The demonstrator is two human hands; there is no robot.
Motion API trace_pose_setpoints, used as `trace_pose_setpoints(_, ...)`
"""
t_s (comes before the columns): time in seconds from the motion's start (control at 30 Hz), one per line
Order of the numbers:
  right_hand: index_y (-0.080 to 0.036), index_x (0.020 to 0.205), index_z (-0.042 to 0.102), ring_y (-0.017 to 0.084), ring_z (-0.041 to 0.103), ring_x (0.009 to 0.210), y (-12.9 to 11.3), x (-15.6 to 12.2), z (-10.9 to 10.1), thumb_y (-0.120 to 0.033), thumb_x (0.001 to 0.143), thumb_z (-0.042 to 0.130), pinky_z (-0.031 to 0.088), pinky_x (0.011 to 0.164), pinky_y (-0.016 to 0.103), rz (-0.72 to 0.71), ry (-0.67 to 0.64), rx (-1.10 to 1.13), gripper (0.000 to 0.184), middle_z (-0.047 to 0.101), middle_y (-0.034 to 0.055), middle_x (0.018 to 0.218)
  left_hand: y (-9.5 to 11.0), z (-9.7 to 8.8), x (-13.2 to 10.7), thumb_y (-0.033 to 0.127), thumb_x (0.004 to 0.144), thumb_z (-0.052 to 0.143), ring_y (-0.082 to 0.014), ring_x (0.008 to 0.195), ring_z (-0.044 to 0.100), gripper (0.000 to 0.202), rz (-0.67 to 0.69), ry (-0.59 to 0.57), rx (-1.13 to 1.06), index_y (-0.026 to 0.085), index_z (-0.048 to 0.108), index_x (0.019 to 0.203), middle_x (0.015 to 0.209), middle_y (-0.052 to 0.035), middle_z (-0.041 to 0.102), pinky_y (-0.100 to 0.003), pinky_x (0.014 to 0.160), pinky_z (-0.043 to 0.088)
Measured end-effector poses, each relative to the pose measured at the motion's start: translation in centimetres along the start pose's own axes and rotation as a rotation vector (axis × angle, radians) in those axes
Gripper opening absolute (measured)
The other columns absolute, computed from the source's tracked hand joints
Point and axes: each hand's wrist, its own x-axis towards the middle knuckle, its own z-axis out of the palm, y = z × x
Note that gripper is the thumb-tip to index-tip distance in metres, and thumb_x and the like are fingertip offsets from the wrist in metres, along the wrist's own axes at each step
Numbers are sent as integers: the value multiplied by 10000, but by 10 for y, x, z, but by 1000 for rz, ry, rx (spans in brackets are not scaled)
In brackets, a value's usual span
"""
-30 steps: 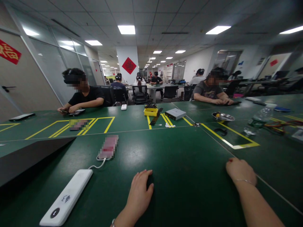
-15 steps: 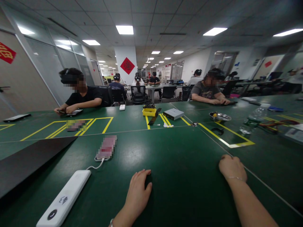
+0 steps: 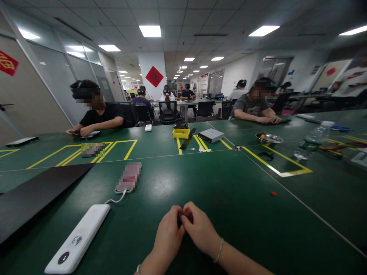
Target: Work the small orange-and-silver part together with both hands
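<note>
Near the table's front edge, my left hand (image 3: 169, 233) and my right hand (image 3: 200, 230) meet at the fingertips, fingers curled inward. Whatever lies between them, if anything, is hidden by the fingers. To the right, apart from both hands, a small red piece (image 3: 273, 193) rests on the green table (image 3: 229, 183). Left of my hands lies a long white power bank (image 3: 82, 236). A white cable (image 3: 116, 200) joins it to a phone (image 3: 129, 177), whose screen is blurred.
A dark flat panel (image 3: 40, 198) covers the left side. Farther back are a yellow tray (image 3: 181, 133), a grey box (image 3: 211, 135), a metal bowl (image 3: 268, 138) and a clear bottle (image 3: 312, 141). Two people (image 3: 97, 114) sit across the table, handling devices.
My right hand has swung left from the right side of the table to meet my left hand. The red piece now shows where it had been. My left hand's fingers have curled in.
</note>
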Motion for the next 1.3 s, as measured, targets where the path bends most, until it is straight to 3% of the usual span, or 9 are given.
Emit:
trace_pose_setpoints(0.1,-195,893,505,113,495,666,3,2,-13,-267,768,439,378,625,231,-63,-42,-68,158,552,2,740,1,-3,1,202,752,423,-161,707,564,86,-46,5,-41,216,479,817,770,-6,583,-280,663,405)
trace_pose_setpoints(0.2,-193,1050,500,192,485,902,27,13,-61,-309,780,419,371,791,325,-82,121,-384,305,549,75,955,-1,-6,5,286,768,441,-167,713,572,111,-104,11,-101,212,489,835,770,-11,599,-274,657,403)
trace_pose_setpoints(0.37,-184,1222,408,360,227,1181,108,14,-162,-362,776,369,261,891,515,437,509,-864,481,317,153,1275,-6,-7,7,372,810,369,-170,728,589,230,-153,16,-258,207,500,902,791,-22,643,-270,665,410)
trace_pose_setpoints(0.47,-197,1272,349,383,257,1167,151,2,-200,-396,787,309,320,840,514,711,496,-824,525,292,163,1294,-9,-6,7,389,814,357,-169,705,586,259,-151,37,-317,200,508,906,758,-20,648,-275,669,413)
trace_pose_setpoints(0.6,-120,1209,445,338,404,1075,172,-4,-215,-279,787,272,383,789,448,744,361,-811,483,398,198,1217,-11,-6,7,394,809,368,-169,706,582,271,-155,47,-357,191,514,916,739,-19,645,-282,681,416)
trace_pose_setpoints(0.8,-124,951,618,301,526,867,154,0,-209,-157,734,319,413,688,395,715,354,-858,371,538,184,956,-11,-8,8,403,788,398,-166,692,581,287,-168,51,-380,181,537,907,721,-16,632,-278,664,423)
trace_pose_setpoints(0.93,-139,916,616,218,536,835,127,10,-184,-202,728,396,414,726,337,493,401,-696,296,528,131,982,-11,-7,10,368,710,509,-146,626,553,263,-165,58,-300,188,580,889,686,7,604,-249,600,417)
trace_pose_setpoints(1.07,-172,871,614,145,542,754,83,23,-133,-245,711,470,417,699,279,313,247,-227,227,582,48,864,-10,-7,11,319,690,523,-147,642,553,255,-144,47,-256,203,606,901,716,7,611,-256,622,430)
trace_pose_setpoints(1.3,-158,790,543,62,466,530,21,23,-38,-292,591,663,354,503,202,294,-22,902,268,588,-3,700,-8,-10,11,340,754,444,-176,763,582,308,-139,63,-290,210,589,993,862,-29,646,-288,704,441)
